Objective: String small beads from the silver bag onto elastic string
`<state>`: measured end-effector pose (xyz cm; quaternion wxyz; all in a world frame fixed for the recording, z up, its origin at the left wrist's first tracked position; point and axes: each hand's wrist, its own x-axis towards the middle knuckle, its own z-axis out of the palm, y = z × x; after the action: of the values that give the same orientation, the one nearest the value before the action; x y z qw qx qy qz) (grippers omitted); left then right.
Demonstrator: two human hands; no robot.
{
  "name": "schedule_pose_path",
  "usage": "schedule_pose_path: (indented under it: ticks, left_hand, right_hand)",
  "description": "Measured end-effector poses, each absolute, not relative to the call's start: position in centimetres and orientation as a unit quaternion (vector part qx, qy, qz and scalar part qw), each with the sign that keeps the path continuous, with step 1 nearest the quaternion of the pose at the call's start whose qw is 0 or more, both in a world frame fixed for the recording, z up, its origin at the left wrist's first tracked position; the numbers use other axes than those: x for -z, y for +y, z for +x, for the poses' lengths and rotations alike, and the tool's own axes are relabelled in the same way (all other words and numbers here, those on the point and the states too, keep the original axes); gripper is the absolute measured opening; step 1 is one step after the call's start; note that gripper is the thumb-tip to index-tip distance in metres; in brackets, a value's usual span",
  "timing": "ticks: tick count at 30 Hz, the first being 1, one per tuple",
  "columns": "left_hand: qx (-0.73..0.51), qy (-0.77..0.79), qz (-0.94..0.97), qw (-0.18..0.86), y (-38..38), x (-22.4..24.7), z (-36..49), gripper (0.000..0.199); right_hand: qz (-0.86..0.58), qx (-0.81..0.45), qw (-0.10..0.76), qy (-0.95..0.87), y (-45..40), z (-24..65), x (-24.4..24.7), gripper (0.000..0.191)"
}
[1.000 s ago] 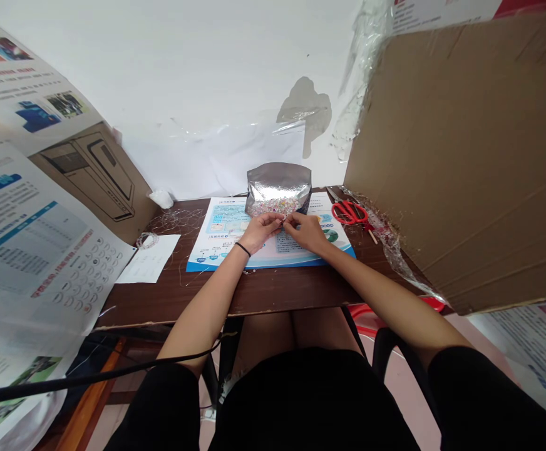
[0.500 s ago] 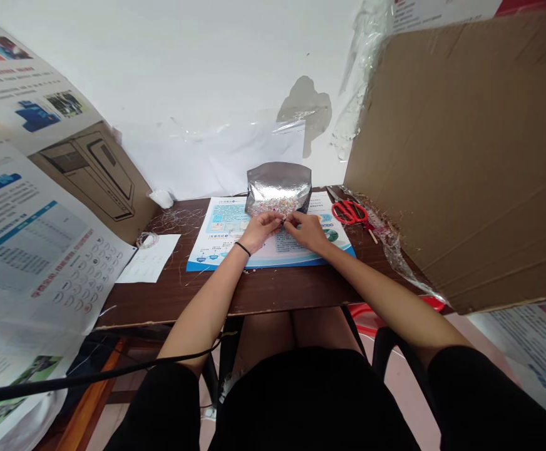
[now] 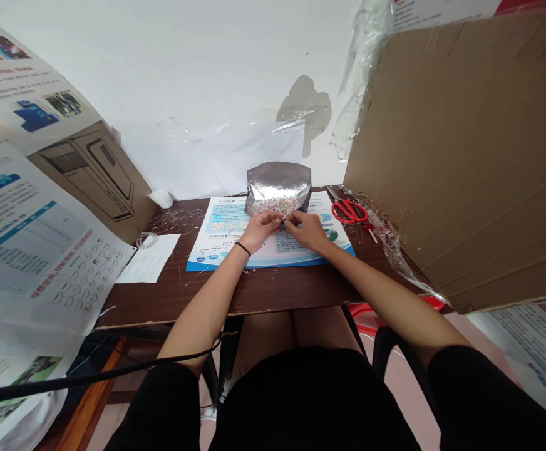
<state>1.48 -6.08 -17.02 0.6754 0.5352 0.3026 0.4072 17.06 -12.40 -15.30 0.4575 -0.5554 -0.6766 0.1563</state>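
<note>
Barely apart, left hand (image 3: 262, 230) and right hand (image 3: 305, 232), both pinched on something tiny (image 3: 283, 220) before a foil pouch (image 3: 278, 182).

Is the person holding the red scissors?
No, the red scissors lie on the table, while the left hand and right hand are together in front of the silver bag.

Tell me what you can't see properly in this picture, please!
In the head view:
- What the left hand and right hand pinch: hidden by their fingers.
- Single beads in the foil pouch: too small.
- Words on the printed leaflet: too small.
- Anything behind the cardboard sheet: hidden by it.
</note>
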Motion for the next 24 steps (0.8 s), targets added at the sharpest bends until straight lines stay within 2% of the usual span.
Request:
schedule_pose_path:
  ticks: [8,16,24]
  left_hand:
    - [-0.396,0.294,0.542,0.68,-5.97,17.09,1.36,0.037]
    - [-0.385,0.299,0.549,0.679,-6.32,16.65,1.48,0.029]
    - [-0.386,0.308,0.538,0.682,-6.36,16.56,1.52,0.035]
  right_hand:
    - [-0.553,-0.162,0.455,-0.679,-12.15,17.14,15.71,0.013]
    - [-0.554,-0.162,0.452,-0.68,-11.86,17.24,15.98,0.013]
    - [-0.545,-0.145,0.453,-0.691,-11.92,17.38,15.94,0.01]
